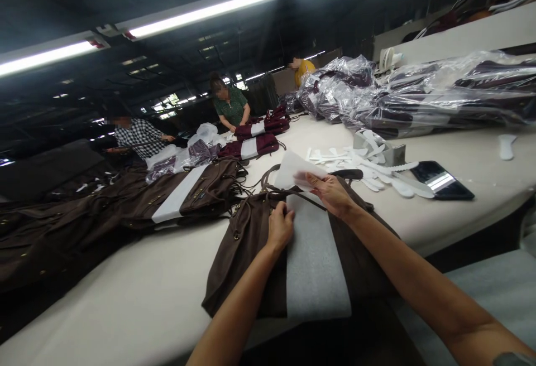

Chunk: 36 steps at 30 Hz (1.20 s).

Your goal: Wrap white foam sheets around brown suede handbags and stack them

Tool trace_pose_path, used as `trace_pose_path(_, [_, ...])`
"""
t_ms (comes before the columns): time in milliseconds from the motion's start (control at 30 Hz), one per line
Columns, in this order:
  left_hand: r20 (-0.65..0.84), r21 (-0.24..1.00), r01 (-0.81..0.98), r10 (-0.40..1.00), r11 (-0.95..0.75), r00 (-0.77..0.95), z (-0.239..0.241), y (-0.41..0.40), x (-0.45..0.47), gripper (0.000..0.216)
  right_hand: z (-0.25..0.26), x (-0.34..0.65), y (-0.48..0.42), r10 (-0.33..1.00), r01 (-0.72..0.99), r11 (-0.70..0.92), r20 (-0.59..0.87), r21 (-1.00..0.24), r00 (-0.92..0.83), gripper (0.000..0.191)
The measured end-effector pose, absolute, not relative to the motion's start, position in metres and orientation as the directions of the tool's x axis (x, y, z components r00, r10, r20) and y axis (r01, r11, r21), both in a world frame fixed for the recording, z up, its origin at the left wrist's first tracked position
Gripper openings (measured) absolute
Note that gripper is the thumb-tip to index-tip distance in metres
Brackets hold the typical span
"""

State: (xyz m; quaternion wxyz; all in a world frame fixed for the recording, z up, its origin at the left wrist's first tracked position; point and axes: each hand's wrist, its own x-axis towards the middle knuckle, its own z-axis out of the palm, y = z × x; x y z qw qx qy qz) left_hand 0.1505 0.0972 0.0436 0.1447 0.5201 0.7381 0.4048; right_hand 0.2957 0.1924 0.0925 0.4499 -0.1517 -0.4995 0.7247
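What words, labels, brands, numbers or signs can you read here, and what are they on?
No text can be read.
Small patch on the brown pile at left: too small to read.
White band on the brown cloth item in front: no lettering visible.
Dark flat device: no legible text.
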Motion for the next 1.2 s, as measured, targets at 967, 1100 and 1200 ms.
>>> trace_pose_path(967, [-0.204,0.979,-0.131,0.825,0.158,-0.527,0.009,0.144,0.079,0.035,0.021,0.334,0.116,0.418,0.013,0.679,0.373,-0.734,-0.828,0.063])
trace_pose_path(1100, [-0.188,0.981,-0.135,0.842,0.138,-0.506,0.010,0.141,0.080,0.042,0.024,0.337,0.123,0.403,0.022,0.656,0.326,-0.755,-0.855,0.060])
trace_pose_path(1200, [-0.187,0.982,-0.105,0.844,0.155,-0.503,0.013,0.140,0.084,0.044,0.024,0.336,0.124,0.380,0.003,0.680,0.348,-0.734,-0.857,0.060])
